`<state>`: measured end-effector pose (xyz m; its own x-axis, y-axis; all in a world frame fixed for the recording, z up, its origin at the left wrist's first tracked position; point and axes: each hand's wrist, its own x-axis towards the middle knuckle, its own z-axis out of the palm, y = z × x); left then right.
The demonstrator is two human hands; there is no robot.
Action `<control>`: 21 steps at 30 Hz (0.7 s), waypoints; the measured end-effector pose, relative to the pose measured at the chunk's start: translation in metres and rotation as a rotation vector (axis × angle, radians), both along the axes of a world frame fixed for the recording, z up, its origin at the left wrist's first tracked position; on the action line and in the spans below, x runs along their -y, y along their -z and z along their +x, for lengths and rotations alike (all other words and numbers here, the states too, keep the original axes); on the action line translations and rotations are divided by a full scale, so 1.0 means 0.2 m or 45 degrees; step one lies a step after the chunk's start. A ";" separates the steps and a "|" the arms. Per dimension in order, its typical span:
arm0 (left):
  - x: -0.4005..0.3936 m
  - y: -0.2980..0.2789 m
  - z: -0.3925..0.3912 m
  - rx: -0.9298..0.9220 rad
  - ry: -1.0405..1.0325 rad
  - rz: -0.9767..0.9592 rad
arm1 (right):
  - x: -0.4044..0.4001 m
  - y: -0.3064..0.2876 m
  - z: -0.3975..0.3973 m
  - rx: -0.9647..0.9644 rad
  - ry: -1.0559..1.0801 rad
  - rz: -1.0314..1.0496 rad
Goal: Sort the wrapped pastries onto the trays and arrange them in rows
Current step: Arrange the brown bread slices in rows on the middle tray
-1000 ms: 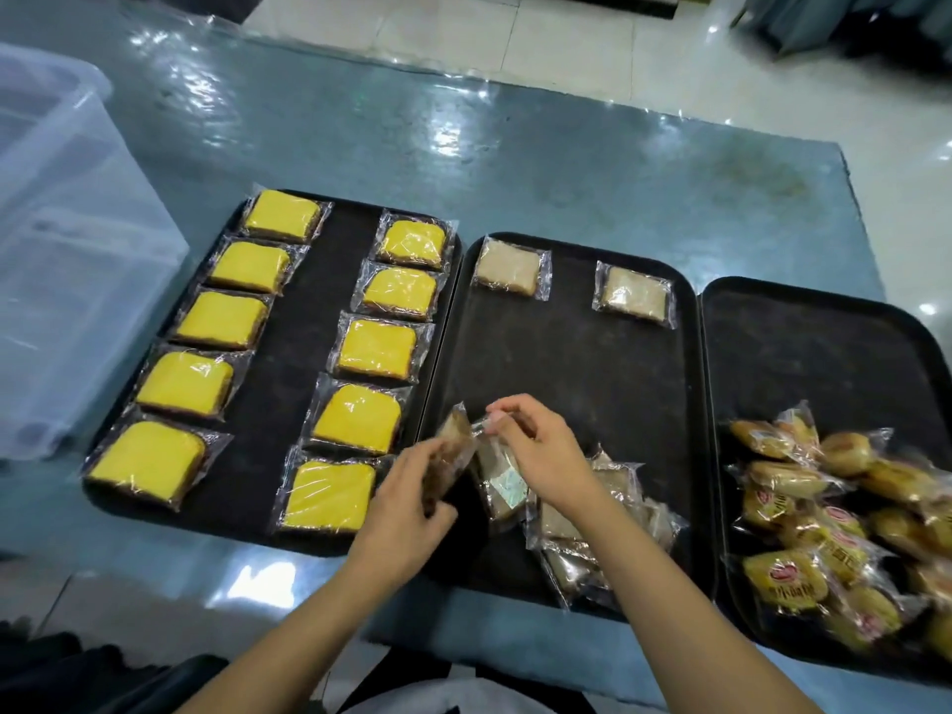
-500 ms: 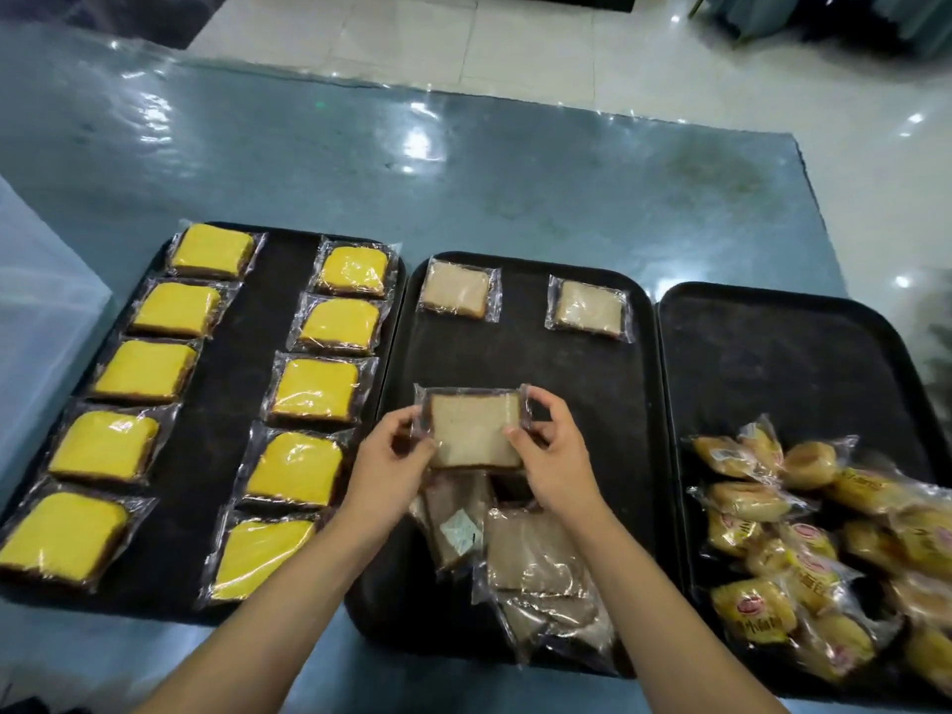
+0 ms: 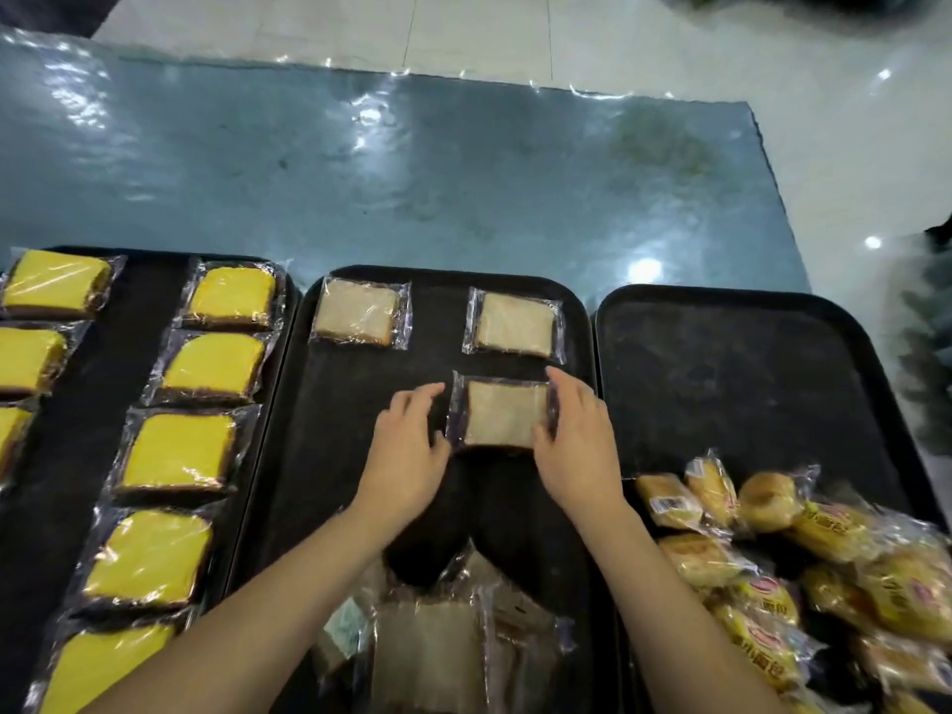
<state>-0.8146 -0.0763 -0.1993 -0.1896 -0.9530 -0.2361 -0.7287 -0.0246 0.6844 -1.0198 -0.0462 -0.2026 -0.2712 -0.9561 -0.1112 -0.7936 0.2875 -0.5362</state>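
Three black trays lie side by side. On the middle tray (image 3: pixel 335 456) two pale square wrapped pastries (image 3: pixel 358 316) (image 3: pixel 515 324) sit along the far edge. A third pale wrapped pastry (image 3: pixel 502 414) lies flat just below the right one. My right hand (image 3: pixel 577 445) pinches its right edge between fingers and thumb. My left hand (image 3: pixel 407 450) is beside its left edge, thumb touching the wrapper's corner, fingers loosely bent and slightly apart from it. A loose pile of pale wrapped pastries (image 3: pixel 432 657) lies at the tray's near end between my forearms.
The left tray (image 3: pixel 129 353) carries two rows of yellow wrapped pastries (image 3: pixel 201 371). The right tray (image 3: pixel 721 378) has a heap of wrapped golden buns (image 3: pixel 772 559) at its near end. Beyond the trays stretches the shiny blue table (image 3: pixel 412 172), then tiled floor.
Both hands lifted a pale pastry from the near pile, carried it away from me and set it down under the right-hand pastry. The camera tilted closer to the trays.
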 end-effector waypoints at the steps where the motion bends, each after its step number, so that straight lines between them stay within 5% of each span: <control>1: -0.02 0.01 -0.02 0.072 0.133 -0.101 | 0.02 0.04 -0.01 -0.124 -0.159 -0.008; 4: -0.11 0.08 -0.08 0.270 0.514 -0.220 | 0.05 0.13 -0.03 -0.281 -0.414 0.113; 8: -0.13 0.12 -0.09 0.504 0.477 -0.320 | -0.03 0.08 0.06 -0.521 -0.216 0.133; 13: -0.03 0.14 -0.10 0.630 0.543 -0.389 | -0.24 0.02 0.23 -0.181 -0.273 0.212; 17: -0.04 0.10 -0.07 0.605 0.499 -0.446 | -0.20 0.08 0.16 -0.256 -0.194 -0.156; 21: -0.13 0.15 0.00 0.524 0.560 -0.516 | -0.09 0.16 0.11 -0.264 -0.521 -0.182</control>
